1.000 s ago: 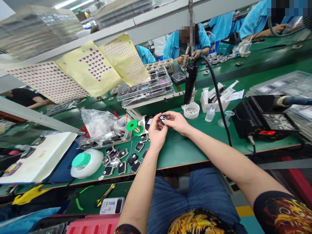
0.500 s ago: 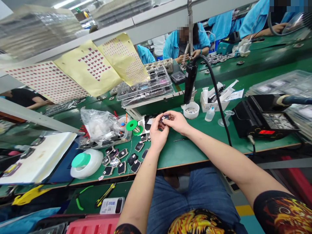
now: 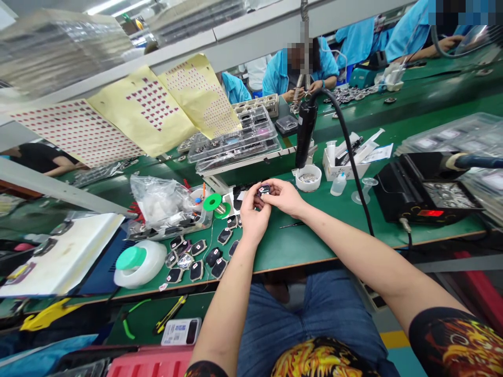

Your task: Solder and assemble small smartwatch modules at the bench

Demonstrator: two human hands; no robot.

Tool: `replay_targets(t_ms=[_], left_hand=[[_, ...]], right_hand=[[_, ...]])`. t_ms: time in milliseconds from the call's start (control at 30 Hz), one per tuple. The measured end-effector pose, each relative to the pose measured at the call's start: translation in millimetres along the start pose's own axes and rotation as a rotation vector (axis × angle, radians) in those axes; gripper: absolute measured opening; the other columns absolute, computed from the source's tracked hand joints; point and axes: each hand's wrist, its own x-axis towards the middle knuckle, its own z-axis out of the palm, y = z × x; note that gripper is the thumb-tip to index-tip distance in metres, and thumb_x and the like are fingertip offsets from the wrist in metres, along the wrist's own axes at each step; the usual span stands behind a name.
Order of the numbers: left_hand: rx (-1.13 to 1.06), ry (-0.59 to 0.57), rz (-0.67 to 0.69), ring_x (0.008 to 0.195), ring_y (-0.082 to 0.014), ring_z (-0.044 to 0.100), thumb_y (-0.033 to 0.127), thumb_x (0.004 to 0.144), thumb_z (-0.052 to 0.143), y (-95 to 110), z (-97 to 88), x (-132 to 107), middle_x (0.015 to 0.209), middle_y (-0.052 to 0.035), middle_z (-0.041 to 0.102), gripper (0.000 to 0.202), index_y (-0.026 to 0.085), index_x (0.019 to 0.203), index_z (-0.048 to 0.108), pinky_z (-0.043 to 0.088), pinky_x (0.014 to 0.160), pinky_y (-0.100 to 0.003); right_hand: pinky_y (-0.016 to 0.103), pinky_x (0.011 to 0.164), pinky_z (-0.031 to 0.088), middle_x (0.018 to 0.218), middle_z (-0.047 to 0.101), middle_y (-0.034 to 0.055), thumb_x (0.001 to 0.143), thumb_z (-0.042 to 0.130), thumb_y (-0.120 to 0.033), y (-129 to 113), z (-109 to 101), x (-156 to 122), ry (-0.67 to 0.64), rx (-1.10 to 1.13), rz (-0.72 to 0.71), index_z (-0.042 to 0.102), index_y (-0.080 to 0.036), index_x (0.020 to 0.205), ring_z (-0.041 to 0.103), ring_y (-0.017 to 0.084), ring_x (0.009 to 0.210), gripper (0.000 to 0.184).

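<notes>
Both of my hands meet over the green bench and pinch one small black part [image 3: 264,189] with a pale spot on top. My left hand [image 3: 252,214] closes on it from below and the left. My right hand [image 3: 286,196] grips it from the right with fingertips curled. Several similar black oval parts [image 3: 196,255] lie in rows on the bench to the lower left of my hands. A green solder spool [image 3: 213,202] sits just left of my hands.
A black hanging tool [image 3: 305,133] with a thick cable hangs behind my hands, by a white cup [image 3: 308,178]. A black heating station [image 3: 424,188] stands right. Clear trays [image 3: 236,141], a plastic bag [image 3: 161,201] and a tape roll [image 3: 139,263] sit around. Co-workers in blue sit opposite.
Barely anything differs: my fingers shift slightly on the small black part, which stays at the same spot above the bench.
</notes>
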Motion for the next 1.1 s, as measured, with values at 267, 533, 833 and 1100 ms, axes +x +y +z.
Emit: replay_targets(t_ms=[267, 533, 833, 1100], left_hand=[[-0.160, 0.002, -0.116, 0.078, -0.0101, 0.059, 0.036, 0.084, 0.084, 1.1, -0.5, 3.2, 0.117, -0.0066, 0.071, 0.061, 0.024, 0.141, 0.066, 0.051, 0.069, -0.023], [-0.135, 0.014, -0.111, 0.076, -0.0097, 0.056, 0.029, 0.084, 0.082, 5.3, 0.0, 2.7, 0.109, -0.0042, 0.071, 0.058, 0.025, 0.140, 0.067, 0.049, 0.068, -0.023], [0.040, 0.000, 0.038, 0.075, -0.0102, 0.056, 0.025, 0.089, 0.075, 0.7, 0.9, -0.5, 0.109, -0.0035, 0.069, 0.052, 0.027, 0.141, 0.068, 0.052, 0.070, -0.025], [-0.091, 0.014, -0.068, 0.075, -0.0089, 0.055, 0.028, 0.084, 0.082, -1.1, 1.0, 2.1, 0.110, -0.0040, 0.071, 0.059, 0.024, 0.141, 0.067, 0.049, 0.068, -0.022]], right_hand=[[0.025, 0.061, 0.049, 0.092, 0.075, 0.0039, 0.078, 0.076, -0.035, -7.2, 0.0, -1.4, -0.013, 0.001, 0.019, 0.077, -0.017, 0.113, 0.066, 0.018, 0.077, 0.040], [0.026, 0.066, 0.053, 0.094, 0.077, 0.0043, 0.072, 0.079, -0.029, -7.2, -0.4, -2.2, -0.021, 0.029, 0.020, 0.077, -0.017, 0.112, 0.070, 0.021, 0.084, 0.042], [0.029, 0.079, 0.057, 0.097, 0.077, 0.0040, 0.075, 0.082, -0.033, 5.8, -0.7, 0.7, 0.023, -0.017, -0.040, 0.075, -0.017, 0.109, 0.071, 0.019, 0.085, 0.038], [0.031, 0.082, 0.060, 0.100, 0.078, 0.0046, 0.072, 0.081, -0.028, 3.3, 0.5, 0.5, 0.003, 0.005, -0.037, 0.076, -0.017, 0.113, 0.074, 0.021, 0.088, 0.043]])
